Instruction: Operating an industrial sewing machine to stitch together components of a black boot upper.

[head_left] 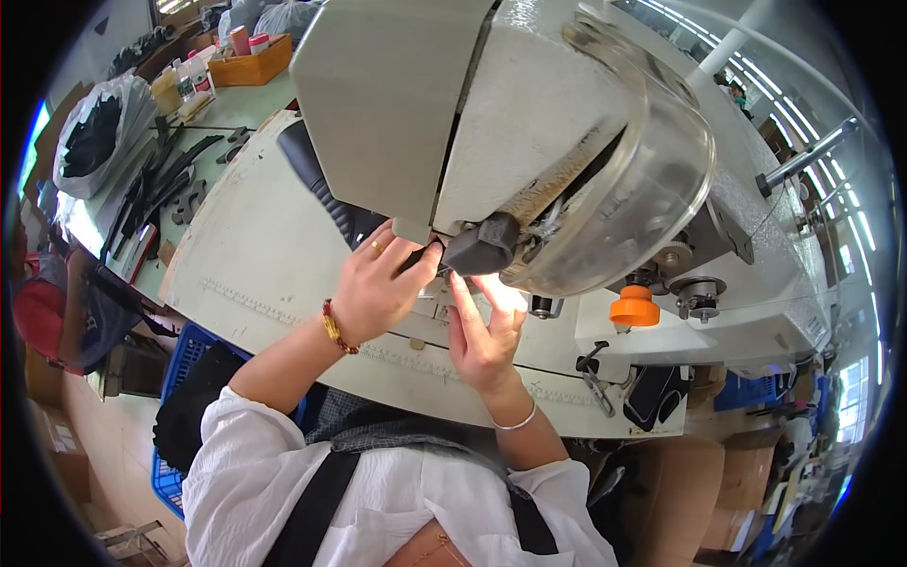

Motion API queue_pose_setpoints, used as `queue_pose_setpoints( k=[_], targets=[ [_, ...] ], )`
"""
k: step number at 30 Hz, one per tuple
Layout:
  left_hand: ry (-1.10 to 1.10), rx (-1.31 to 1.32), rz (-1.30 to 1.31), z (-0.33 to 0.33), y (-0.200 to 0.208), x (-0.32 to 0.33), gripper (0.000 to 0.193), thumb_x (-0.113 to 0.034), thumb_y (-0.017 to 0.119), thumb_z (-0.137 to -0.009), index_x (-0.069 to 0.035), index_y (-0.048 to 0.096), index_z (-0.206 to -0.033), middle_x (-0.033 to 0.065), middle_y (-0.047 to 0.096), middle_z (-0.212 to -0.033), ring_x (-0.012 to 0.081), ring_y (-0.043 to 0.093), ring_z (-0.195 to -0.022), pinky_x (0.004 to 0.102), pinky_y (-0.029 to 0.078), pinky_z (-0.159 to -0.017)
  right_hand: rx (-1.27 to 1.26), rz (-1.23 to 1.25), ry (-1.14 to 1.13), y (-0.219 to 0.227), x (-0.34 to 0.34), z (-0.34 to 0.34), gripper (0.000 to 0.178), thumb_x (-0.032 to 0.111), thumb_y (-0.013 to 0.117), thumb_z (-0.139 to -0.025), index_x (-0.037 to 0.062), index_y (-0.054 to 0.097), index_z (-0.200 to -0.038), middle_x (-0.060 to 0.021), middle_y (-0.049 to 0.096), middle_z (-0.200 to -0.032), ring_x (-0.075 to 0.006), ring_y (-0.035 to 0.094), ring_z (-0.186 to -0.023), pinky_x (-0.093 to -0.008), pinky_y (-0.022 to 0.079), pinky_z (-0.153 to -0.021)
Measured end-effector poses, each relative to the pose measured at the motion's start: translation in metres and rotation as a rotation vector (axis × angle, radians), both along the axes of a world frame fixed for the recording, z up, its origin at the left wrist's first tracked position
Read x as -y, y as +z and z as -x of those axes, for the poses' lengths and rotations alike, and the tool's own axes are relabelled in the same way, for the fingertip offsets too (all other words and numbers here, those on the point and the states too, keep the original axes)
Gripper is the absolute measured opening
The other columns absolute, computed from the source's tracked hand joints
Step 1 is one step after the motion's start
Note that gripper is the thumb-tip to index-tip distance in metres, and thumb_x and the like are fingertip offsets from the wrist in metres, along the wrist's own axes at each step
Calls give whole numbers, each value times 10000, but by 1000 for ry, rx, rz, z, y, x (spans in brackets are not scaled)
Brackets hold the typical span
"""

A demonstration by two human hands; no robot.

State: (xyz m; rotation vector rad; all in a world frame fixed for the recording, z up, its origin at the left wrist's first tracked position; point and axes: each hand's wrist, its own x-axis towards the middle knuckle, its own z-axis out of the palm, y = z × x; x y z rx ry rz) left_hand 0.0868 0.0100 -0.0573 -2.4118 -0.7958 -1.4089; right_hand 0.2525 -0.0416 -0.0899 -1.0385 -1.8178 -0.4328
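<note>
A large pale industrial sewing machine point(397, 104) fills the upper middle. Under its head, my left hand point(373, 288) has its thumb and fingers closed on a small black piece point(416, 257), mostly hidden by the fingers and the machine. My right hand point(487, 340) is just to the right, its fingers stretched up and apart towards the stitching area. Bright light washes out some of its fingertips, and nothing shows held in it. Right above the fingers is a dark, padded-looking block point(482, 246) on the machine. The needle cannot be made out.
The pale machine table point(246, 255) carries a ruler strip along its front. At its right end lie a small metal tool point(595, 386) and a black pouch-like piece point(657, 392). Black strips point(156, 184) cover the left bench. A blue crate point(179, 378) stands below. An orange knob point(634, 307) juts out right.
</note>
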Motion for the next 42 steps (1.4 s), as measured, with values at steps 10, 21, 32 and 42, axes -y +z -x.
queue_pose_setpoints(
  k=[10,21,32,42],
  targets=[
    [495,-247,49,-44,-6,42,110,-63,584,-773,13,599,-850,236,596,-1034,352,631,-978,404,554,-799,-229,49,161,-13,3,-8,365,-123,589,-679,9,659,-1012,-142,581,-1056,-283,541,-933,-342,429,-812],
    [629,-437,138,-54,9,60,384,-140,596,-752,48,541,-1082,132,557,-874,261,622,-824,306,517,-756,-510,949,794,-25,5,-10,287,54,621,-761,-14,604,-1040,-181,627,-1028,-323,603,-968,-371,466,-830],
    [162,-389,277,16,31,66,354,-196,598,-810,-8,599,-1109,151,558,-1246,241,538,-1167,413,403,-969,-671,780,524,-24,41,34,141,27,609,-827,-16,612,-961,-154,622,-873,-315,592,-811,-359,451,-742],
    [158,-380,304,8,31,48,345,-203,585,-828,23,595,-1089,174,572,-1201,272,564,-1114,393,437,-945,-786,730,539,-22,24,33,70,18,575,-861,-28,575,-809,-74,540,-695,-153,503,-595,-283,405,-559]
  ],
)
